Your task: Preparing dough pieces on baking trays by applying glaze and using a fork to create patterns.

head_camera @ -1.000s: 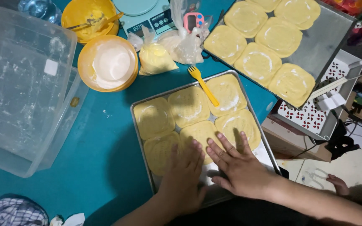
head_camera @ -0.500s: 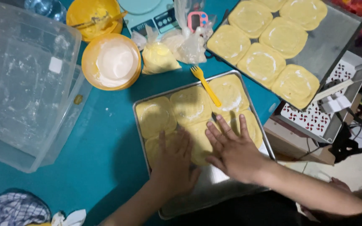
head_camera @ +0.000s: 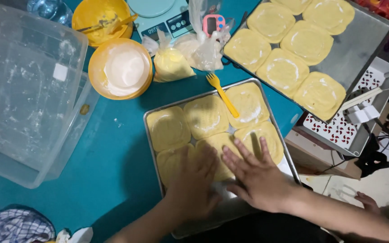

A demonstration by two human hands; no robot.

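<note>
Dough pieces, flat yellow rounded squares, lie side by side in a metal baking tray on the teal tabletop. Six of them in two rows, edges touching or nearly so. Both hands lie flat, palms down, fingers spread, gripping nothing. Left hand presses on the middle piece of the near row, fingers a bit blurred. Right hand sits just beside it, fingertips on the near-right piece, palm over the tray's near part. The two hands are close, thumbs nearly meeting; cannot tell if they touch.

Yellow plastic fork lies across the tray's far rim, tines on the tabletop, handle resting on the far-right piece. Second tray sits tilted at the upper right with five visible dough pieces of the same kind, well apart from the hands. Below it, a white basket with red pattern.

Far side of the table: yellow bowl with white filling, another yellow bowl behind it with a utensil inside, tied plastic bags of yellow and pale contents, a pale green kitchen scale, a small pink timer. Left: big clear plastic tubs, floury inside. Near left corner: checked cloth.
</note>
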